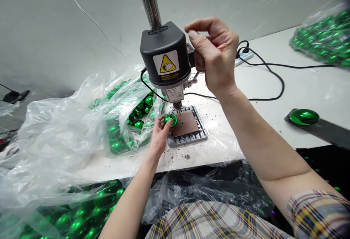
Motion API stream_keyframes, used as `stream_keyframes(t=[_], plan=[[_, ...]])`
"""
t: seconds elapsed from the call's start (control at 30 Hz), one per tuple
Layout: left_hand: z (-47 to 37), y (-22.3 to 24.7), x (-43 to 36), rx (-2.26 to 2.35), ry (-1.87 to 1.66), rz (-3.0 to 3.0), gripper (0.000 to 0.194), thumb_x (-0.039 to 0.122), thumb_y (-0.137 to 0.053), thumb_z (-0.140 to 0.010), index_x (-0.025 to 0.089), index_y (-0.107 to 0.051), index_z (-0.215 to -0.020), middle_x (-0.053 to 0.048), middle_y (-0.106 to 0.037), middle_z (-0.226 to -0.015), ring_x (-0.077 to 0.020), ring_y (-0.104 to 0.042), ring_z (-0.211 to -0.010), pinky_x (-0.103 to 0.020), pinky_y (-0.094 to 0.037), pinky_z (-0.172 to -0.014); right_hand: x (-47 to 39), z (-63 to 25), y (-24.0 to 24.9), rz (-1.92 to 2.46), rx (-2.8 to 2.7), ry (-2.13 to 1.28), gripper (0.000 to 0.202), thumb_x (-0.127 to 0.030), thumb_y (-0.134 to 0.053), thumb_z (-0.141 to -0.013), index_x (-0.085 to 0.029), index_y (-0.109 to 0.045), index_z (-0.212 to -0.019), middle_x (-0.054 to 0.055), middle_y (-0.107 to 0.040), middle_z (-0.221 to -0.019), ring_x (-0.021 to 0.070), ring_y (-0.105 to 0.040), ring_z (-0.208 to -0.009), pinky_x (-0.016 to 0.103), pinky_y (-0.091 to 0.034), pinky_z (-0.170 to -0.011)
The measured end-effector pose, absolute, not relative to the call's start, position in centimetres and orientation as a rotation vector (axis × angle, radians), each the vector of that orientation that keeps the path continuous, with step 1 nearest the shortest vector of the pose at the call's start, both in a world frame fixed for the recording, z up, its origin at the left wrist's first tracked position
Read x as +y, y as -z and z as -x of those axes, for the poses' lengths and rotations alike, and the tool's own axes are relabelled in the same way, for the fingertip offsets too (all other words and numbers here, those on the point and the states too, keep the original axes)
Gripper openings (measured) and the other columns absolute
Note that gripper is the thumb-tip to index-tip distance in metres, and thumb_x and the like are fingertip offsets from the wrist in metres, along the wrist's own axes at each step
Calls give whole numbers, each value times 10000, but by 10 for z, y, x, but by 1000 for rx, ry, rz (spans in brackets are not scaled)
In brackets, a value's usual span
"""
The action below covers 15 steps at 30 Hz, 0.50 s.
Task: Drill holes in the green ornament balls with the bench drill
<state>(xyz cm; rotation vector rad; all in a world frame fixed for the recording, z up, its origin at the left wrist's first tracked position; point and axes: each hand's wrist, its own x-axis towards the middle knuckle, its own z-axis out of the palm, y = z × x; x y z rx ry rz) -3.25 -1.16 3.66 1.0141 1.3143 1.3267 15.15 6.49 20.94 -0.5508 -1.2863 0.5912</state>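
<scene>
My left hand (160, 134) pinches a shiny green ball (171, 120) at the left edge of a brown board (186, 123). That board lies on the slotted grey base (202, 131) of a drill press (165, 55), under its chuck (177, 105). Raised to the right of the black motor housing is my right hand (216, 51), its fingers curled and thumb near the index fingertip. Whether anything sits between those fingertips is too small to tell. Dark chips are scattered over the board and base.
Clear plastic bags (62, 118) of green balls stand left of the press. More green balls (79, 217) fill the lower left. Another bag (325, 38) lies at the back right. A green piece (304, 116) rests on a dark strip (333, 133). Black cable (283, 86) crosses the table.
</scene>
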Motion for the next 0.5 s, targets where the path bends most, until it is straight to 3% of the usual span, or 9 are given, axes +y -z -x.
stream_keyframes(t=[0.17, 0.4, 0.5], plan=[[21, -25, -4, 1340, -1325, -1107, 626, 464, -831, -690, 171, -576, -1181, -71, -708, -1036, -178, -659, -949, -286, -515, -816, 60, -151, -212, 497, -1248, -652, 338, -615, -708, -804, -288, -643, -860, -37, -483, -546, 137, -455, -475, 294, -314, -410], [13, -15, 3, 1442, -1252, -1426, 585, 407, -821, -700, 167, -622, -1195, -73, -684, -981, -196, -633, -877, -316, -513, -777, 65, -150, -210, 477, -1238, -646, 237, -498, -723, -831, -275, -646, -856, -40, -483, -554, 128, -500, -515, 261, -413, -451], [8, -14, 2, 1593, -1228, -1642, 557, 366, -845, -673, 187, -670, -1170, -56, -655, -901, -226, -602, -919, -352, -502, -832, 67, -150, -209, 357, -1238, -649, 121, -361, -713, -856, -255, -656, -853, -43, -471, -564, 118, -500, -508, 251, -440, -464]])
